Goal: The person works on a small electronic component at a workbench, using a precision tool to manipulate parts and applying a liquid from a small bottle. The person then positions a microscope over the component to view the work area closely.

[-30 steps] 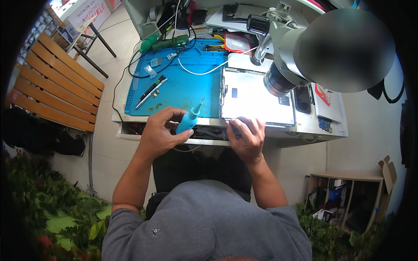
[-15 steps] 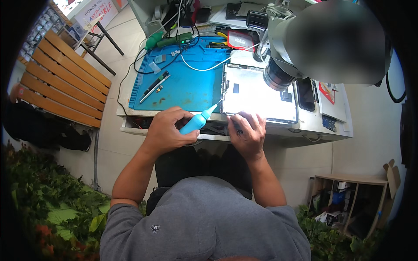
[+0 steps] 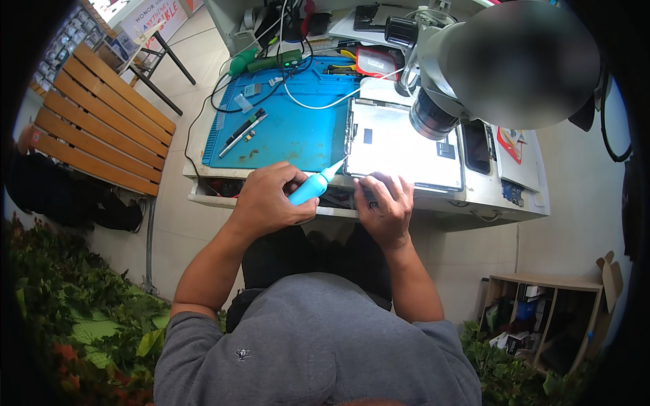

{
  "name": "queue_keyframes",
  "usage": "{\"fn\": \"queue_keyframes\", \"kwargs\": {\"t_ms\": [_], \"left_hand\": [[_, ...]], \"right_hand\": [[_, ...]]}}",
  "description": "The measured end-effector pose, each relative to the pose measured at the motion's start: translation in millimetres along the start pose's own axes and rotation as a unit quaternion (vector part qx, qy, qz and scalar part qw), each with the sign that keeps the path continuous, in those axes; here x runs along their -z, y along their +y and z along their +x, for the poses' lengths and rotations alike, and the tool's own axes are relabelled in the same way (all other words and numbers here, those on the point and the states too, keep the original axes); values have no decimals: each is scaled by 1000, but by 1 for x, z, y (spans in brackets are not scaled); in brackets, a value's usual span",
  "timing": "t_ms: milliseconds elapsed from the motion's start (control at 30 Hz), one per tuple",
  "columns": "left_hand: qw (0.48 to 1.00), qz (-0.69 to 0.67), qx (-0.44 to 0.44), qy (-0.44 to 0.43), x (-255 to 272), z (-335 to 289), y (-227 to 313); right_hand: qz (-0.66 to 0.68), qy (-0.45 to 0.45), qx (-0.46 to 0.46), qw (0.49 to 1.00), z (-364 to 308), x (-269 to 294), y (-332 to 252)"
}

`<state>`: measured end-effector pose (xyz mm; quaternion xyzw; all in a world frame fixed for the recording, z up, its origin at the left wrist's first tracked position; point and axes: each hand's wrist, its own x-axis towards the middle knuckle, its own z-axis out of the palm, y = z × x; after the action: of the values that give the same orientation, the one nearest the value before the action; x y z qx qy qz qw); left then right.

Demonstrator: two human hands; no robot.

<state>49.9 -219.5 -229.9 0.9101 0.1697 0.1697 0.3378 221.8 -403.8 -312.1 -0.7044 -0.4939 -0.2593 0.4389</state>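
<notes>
Visibly, a light-blue squeeze bottle (image 3: 309, 191) is gripped between the thumb and fingers of the left hand (image 3: 273, 204), and its narrow nozzle is pointed at the left edge of a white flat panel (image 3: 396, 145). Whether that edge is touched by the tip cannot be told. The near edge of the panel is met by the bent fingers of the right hand (image 3: 384, 208); whether it is pinched there or only steadied cannot be told, since the thumb's contact is unclear.

Lettering in dark and red is carried by a pale sign (image 3: 152, 24) at the upper left, bent by the lens and cut by the dark rim. A small emblem (image 3: 242, 354) is stitched on the grey shirt (image 3: 291, 338). Print on the boxes (image 3: 520, 340) in the wooden cabinet (image 3: 545, 279) is too small to be made out.

Much of the panel's surface is washed out by bright light, and its far right corner is covered by the microscope (image 3: 433, 118), whose upper part is lost behind a dark blurred oval. The contents of the partly open drawer (image 3: 271, 204) are half hidden by the left hand. Stains are seen on the blue mat (image 3: 291, 128).
</notes>
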Motion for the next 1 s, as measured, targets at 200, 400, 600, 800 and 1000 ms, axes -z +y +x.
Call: {"fn": "queue_keyframes", "kwargs": {"t_ms": [200,400,600,800,1000], "left_hand": [[1000,-9,3,-4,1,1,0],[1000,-23,3,-9,3,3,2],[1000,-16,4,-13,3,4,3],[1000,-13,1,-12,4,4,3],[1000,-27,-1,-11,3,1,-2]], "right_hand": [[3,10,-3,1000,2,0,-1],[-3,4,-3,1000,1,0,-1],[-3,2,-2,1000,1,0,-1],[-1,2,-5,1000,0,0,-1],[3,7,-1,1000,-1,-3,0]]}}
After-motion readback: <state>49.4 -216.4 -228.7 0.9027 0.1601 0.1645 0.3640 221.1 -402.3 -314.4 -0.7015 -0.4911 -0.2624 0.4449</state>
